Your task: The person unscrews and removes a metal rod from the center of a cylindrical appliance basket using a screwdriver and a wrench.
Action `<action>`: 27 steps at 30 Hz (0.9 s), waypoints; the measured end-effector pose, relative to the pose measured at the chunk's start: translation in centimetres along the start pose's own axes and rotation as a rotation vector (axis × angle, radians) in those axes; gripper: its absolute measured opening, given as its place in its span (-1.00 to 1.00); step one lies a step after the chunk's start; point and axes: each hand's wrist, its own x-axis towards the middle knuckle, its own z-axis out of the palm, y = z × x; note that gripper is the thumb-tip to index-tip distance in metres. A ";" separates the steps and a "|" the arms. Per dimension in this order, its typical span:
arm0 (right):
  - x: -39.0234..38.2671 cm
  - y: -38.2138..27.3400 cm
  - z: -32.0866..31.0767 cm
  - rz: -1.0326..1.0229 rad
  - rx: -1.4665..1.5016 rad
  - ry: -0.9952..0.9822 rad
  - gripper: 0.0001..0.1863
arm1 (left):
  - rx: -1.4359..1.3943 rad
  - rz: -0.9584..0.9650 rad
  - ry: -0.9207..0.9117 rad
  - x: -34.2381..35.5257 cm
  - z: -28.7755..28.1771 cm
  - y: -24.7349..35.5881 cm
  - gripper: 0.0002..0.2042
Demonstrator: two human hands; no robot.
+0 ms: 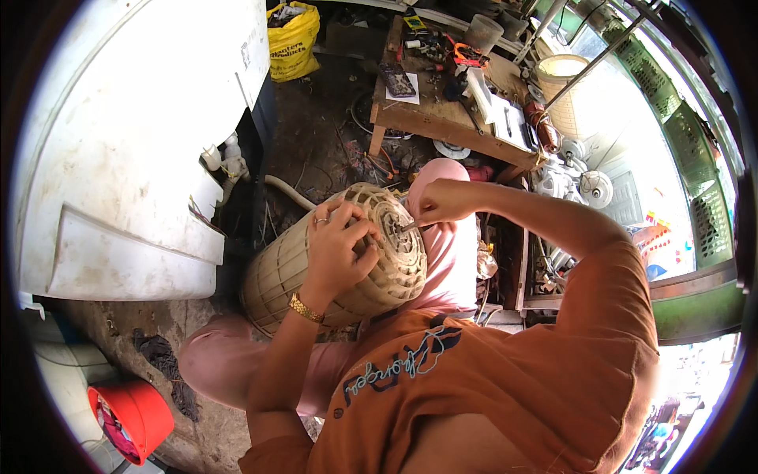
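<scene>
A beige ribbed plastic drum (276, 272), like a washing machine's spin basket, lies tilted across my lap between my thighs. Its round end, with a dark hub in the middle, faces up and to the right. My left hand (341, 241) is curled over the drum's side and edge, gripping it. Just right of the hub, my right hand (444, 202) pinches a thin metal tool (409, 227) like a screwdriver. The tool's tip points into the hub; my fingers hide its handle.
A large white washing machine body (134, 158) stands at the left. Tools and a phone (397, 80) lie on a low wooden table (426, 118) ahead. A yellow bag (294, 43) sits at the back, a red bucket (146, 419) at the lower left. White motor-like parts (572, 178) lie at the right.
</scene>
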 end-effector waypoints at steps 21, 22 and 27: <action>-0.5 1.1 2.7 -0.350 0.072 0.412 -0.87 | 0.023 -0.005 0.024 -0.1 0.2 -0.1 -0.91; -0.5 1.3 2.9 -0.370 0.058 0.422 -0.89 | 0.021 0.004 0.027 0.0 0.3 -0.1 -0.91; 0.2 2.4 3.7 -0.578 -0.126 0.587 -0.91 | -0.003 -0.002 0.012 0.2 0.4 0.1 -0.91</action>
